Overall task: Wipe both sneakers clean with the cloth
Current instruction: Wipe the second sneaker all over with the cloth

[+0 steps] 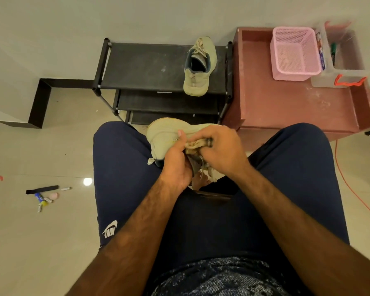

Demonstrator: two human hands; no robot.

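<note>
Head view, left hand (pixel 175 161) clasping pale sneaker (pixel 165 133), thumb on top, right hand (pixel 221 150) curled round bunched cloth (pixel 195 144) against it.

Soft, even indoor light; one bright ceiling-lamp glare spot on the glossy floor (pixel 30 242). Wide-angle lens bends straight lines near edges; slight overall softness.

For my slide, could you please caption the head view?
Left hand holds a sneaker, right hand a cloth; second sneaker on rack.
</note>
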